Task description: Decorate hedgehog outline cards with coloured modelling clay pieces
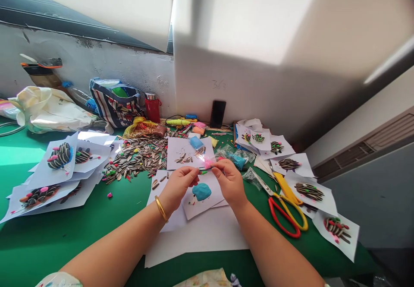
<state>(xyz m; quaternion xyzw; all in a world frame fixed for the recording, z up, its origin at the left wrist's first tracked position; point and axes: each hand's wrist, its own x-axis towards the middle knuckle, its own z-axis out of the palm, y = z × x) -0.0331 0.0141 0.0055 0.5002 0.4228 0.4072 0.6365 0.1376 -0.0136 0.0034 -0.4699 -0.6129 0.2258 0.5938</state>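
My left hand (pixel 181 184) and my right hand (pixel 229 184) meet above the middle of the table. Both have thumb and forefinger closed on the edge of what looks like a small clear plastic bag (pixel 207 161) with something pink in it. A bit of green shows just under the fingertips. Below lies a white card (pixel 194 209) with a blue clay hedgehog-like shape (pixel 201 191). Beyond the hands, a drawn-on card (pixel 174 145) carries several sunflower seeds and a blue clay lump (pixel 196 143). Another sheet with a few seeds lies by my left hand.
Loose sunflower seeds (pixel 142 152) are heaped behind my left hand. Scissors (pixel 287 213) and a yellow cutter (pixel 287 188) lie at right. Seed-decorated cards (pixel 42 149) are stacked left, with others (pixel 315 182) right. A phone (pixel 217 113) and red bottle (pixel 152 108) stand by the wall.
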